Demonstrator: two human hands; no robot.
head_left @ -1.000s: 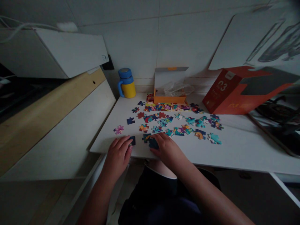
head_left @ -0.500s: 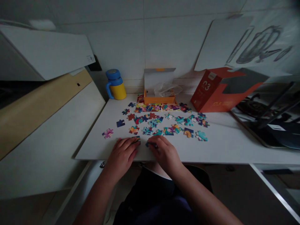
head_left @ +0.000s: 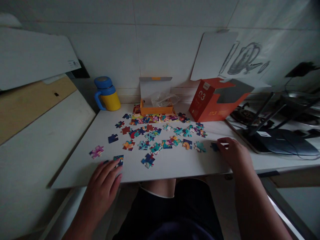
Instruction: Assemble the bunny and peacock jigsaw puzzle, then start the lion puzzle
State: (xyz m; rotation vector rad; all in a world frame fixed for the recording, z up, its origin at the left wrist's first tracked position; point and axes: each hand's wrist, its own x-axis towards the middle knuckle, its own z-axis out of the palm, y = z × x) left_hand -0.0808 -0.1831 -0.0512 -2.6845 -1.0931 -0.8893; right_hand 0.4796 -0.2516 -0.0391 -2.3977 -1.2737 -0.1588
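Observation:
Many colourful puzzle pieces [head_left: 160, 133] lie scattered on a white tabletop [head_left: 175, 165]. My left hand [head_left: 103, 180] lies flat at the near left edge, fingers stretched out, fingertips touching a blue-and-orange piece [head_left: 119, 160]. A joined blue piece [head_left: 148, 160] sits alone just right of it. My right hand [head_left: 232, 153] is at the right end of the scatter, fingers curled, pinching a dark blue piece [head_left: 214, 146] against the table beside a teal piece [head_left: 200, 146]. A pink piece [head_left: 96, 152] lies apart at the left.
A blue-and-yellow mug [head_left: 107, 94] stands at the back left. A small open orange box [head_left: 156, 106] with a plastic bag and a large orange carton [head_left: 212, 100] stand against the tiled wall. A dark device with cables [head_left: 277, 140] lies to the right. My lap is below the table edge.
My right hand has gone from the near middle to the far right of the pieces, with a dark blue piece at its fingertips. The left hand stayed near the front edge. The camera turned right.

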